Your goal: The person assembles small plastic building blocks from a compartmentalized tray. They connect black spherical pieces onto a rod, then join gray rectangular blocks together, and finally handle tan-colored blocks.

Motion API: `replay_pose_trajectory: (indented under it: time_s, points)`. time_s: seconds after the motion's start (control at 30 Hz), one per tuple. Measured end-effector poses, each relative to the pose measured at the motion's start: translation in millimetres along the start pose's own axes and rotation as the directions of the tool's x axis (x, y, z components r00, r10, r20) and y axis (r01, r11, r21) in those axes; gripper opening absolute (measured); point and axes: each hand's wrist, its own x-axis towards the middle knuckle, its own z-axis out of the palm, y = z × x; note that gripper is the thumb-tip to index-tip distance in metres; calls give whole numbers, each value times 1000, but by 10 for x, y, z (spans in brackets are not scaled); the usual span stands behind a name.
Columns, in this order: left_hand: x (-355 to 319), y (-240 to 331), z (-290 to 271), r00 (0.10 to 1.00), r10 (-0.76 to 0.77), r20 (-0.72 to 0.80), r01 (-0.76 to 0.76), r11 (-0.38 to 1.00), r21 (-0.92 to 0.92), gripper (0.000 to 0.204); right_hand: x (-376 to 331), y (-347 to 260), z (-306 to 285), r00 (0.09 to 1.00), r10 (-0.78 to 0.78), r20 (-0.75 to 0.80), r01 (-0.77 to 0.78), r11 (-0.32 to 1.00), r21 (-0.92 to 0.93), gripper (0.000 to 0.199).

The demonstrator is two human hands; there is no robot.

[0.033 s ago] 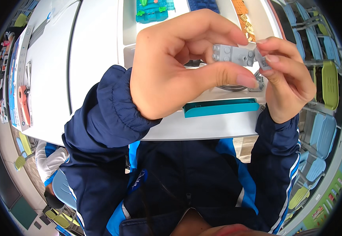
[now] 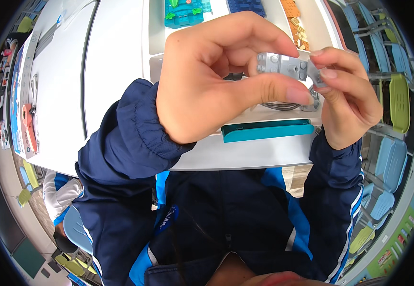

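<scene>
Raised over a white compartment tray, my left hand [image 2: 207, 81] curls its thumb and fingers around a grey studded building brick assembly [image 2: 285, 66]. Round studs show at its left end and near its right end. Against that right end, the fingertips of my right hand [image 2: 350, 95] pinch a smaller grey piece [image 2: 315, 74]. The two grey pieces meet or nearly meet; whether they are joined I cannot tell. My left thumb passes below the assembly, and the fingers hide part of its left end.
Behind my hands the tray [image 2: 157, 40] holds teal pieces [image 2: 185, 18], dark blue bricks [image 2: 246, 6] and orange bricks [image 2: 291, 9]. A grey ribbed hose [image 2: 281, 107] lies under my left thumb. A teal trough-shaped part [image 2: 268, 131] sits at the near edge. Chairs [image 2: 392, 164] stand to the right.
The smaller grey piece has tilted slightly in my right fingertips against the assembly. Both hands stay almost where they were.
</scene>
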Motion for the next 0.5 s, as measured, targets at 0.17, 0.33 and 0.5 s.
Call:
replay_pose_trajectory:
  time_s: [0.17, 0.33, 0.5]
  points:
    - [64, -10, -71, 993, -83, 78, 94, 985, -148, 29, 104, 53, -39, 985, -159, 70, 168, 977, -129, 20]
    - [80, 33, -39, 963, -261, 65, 269, 939, -213, 24, 156, 41, -4, 981, -154, 115, 165, 981, -97, 17]
    - [88, -38, -29, 935, -350, 56, 351, 893, -282, 20, 140, 48, 38, 993, -68, 97, 81, 988, -135, 14]
